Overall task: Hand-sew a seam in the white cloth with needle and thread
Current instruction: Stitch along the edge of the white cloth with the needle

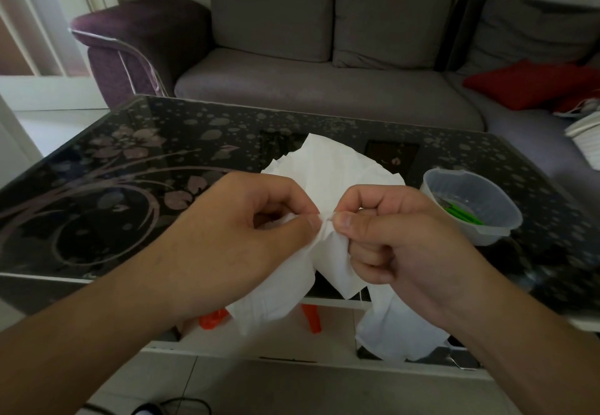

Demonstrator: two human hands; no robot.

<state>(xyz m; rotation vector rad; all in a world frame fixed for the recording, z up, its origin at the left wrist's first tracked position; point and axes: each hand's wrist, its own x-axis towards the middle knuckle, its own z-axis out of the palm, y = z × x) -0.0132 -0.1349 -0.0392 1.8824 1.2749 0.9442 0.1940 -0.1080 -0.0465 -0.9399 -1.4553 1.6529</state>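
- Over the near edge of the counter (130,141), the white cloth (328,167) is lifted between both hands: its upper part fans out above the glass, and its loose ends hang down past the edge, probably so the working fold sits close under the eyes.
- The left hand (246,229) curls round the cloth and pinches a small fold between thumb and forefinger, apparently to keep the layers aligned.
- The right hand (389,236) pinches the same fold just beside the left thumb, fingers tucked in; a needle or thread between them is too small to make out.
- Near the right edge, a clear plastic bowl (500,219) with green items (464,214) inside stands just beside the cloth, likely kept within reach.
- Beyond the far edge stands a grey sofa (324,89) with a red cushion (526,84).
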